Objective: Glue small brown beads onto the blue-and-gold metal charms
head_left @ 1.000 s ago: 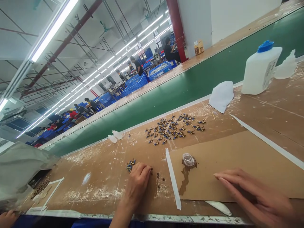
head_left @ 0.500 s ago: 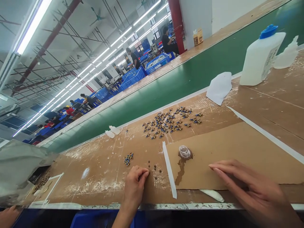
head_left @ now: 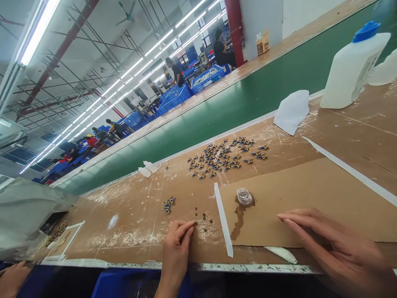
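Brown rings (head_left: 204,218) lie just beside the left hand (head_left: 176,244)

Along the near edge of the table (head_left: 124,231), the left hand reaches in, thumb and forefinger drawn together, with one small ring (head_left: 196,223) right at their tips; whether they grip it or only touch it, I cannot tell. Towards the near left corner, another person's hand (head_left: 14,279) rests by the edge. On the other side, the right hand (head_left: 328,244) hangs over a cardboard sheet (head_left: 310,190), thumb and forefinger almost meeting; anything between them is too small to make out.

The loose rings sit in from the near edge, to the right of the left fingertips and short of a white tape strip (head_left: 223,219). That puts the left hand much nearer to them than the right. Being round, they show no long axis.

Beyond the tape, a clear dish (head_left: 245,196) stands on the sheet's left part, with a wet stain (head_left: 238,223) running towards the near edge. Farther in are a small pile of blue-and-gold pieces (head_left: 169,204) and a wider scatter of them (head_left: 214,157). By the far edge stand two small bottles (head_left: 151,166) and, well to the right, a blue-capped bottle (head_left: 344,78), before a green belt (head_left: 201,124).
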### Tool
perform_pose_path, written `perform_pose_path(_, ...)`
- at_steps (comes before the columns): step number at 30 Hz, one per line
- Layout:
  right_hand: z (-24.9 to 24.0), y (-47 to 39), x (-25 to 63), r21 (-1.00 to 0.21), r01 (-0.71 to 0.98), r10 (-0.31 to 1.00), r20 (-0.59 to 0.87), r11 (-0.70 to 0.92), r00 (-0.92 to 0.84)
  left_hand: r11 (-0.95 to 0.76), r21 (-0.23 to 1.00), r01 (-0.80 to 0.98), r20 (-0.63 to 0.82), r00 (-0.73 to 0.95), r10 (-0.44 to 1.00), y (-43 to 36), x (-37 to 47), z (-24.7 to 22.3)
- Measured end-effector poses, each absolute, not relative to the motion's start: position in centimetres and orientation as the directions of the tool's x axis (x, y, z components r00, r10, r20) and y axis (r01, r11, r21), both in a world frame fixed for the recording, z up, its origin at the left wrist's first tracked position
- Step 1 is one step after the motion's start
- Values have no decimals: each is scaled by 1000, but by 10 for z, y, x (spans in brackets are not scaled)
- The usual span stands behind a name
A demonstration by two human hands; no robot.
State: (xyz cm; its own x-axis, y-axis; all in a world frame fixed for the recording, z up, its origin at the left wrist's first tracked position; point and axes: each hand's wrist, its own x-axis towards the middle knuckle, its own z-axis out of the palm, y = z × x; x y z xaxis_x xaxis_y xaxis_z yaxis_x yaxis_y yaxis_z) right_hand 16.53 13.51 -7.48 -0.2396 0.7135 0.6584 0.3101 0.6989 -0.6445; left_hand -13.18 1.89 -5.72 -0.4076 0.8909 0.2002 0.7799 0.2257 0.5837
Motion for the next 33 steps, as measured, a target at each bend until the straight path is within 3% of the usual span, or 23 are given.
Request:
perform_pose_path(14, -97, 137, 168, -651, 328, 726, 648, 685, -229, 237, 543, 805, 237, -419, 877, 26, -124, -66)
perform_pose_path(27, -91, 137, 167, -627, 343, 708, 673, 699, -211, 116, 566, 816, 192, -268, 944, 26, -129, -52)
perform_pose_path(33, -96, 135, 167, -659, 336, 735, 647, 673, -203, 268, 650, 711, 238, -525, 817, 16, -167, -52)
